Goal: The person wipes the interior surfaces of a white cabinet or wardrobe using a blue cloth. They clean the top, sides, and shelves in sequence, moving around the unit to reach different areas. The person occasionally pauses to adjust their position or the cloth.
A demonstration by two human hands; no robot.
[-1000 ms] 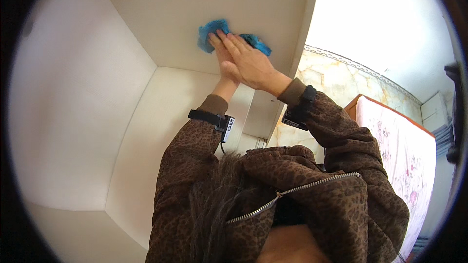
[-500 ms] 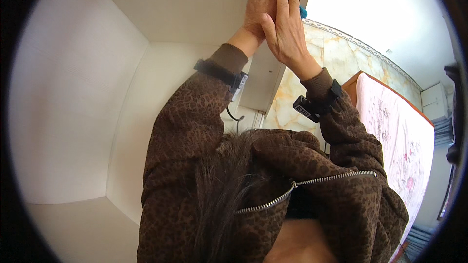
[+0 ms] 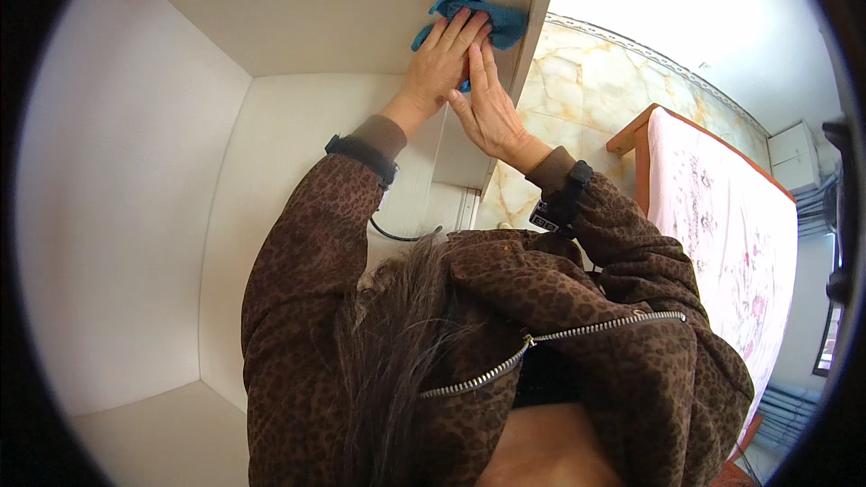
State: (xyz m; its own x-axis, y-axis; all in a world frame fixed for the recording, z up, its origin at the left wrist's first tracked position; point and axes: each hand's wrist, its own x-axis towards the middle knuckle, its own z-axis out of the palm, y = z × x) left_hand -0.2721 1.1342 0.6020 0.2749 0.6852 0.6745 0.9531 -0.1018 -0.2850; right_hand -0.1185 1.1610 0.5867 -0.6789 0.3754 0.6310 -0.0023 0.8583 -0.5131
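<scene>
A blue cloth (image 3: 510, 27) lies bunched against a pale beige panel (image 3: 298, 0) near its right edge. My left hand (image 3: 440, 63) holds the cloth pressed to the panel, with long, slightly spread fingers over it. Just below and to the right, my right hand (image 3: 493, 115) is stretched out, its fingertips resting by the left fingers at the cloth's lower side. Part of the cloth is hidden under both hands. Both forearms wear dark patterned sleeves and black wrist straps.
White panels (image 3: 117, 180) form a box-like cabinet on the left. A thin dark cable (image 3: 397, 236) hangs behind my left forearm. To the right stands a bed (image 3: 713, 207) with a pink floral cover and wooden edge, near a marbled tile surface (image 3: 577, 81).
Both hands and the cloth have moved down and slightly left in view, so more of the cloth shows. The cabinet and bed have shifted a little too.
</scene>
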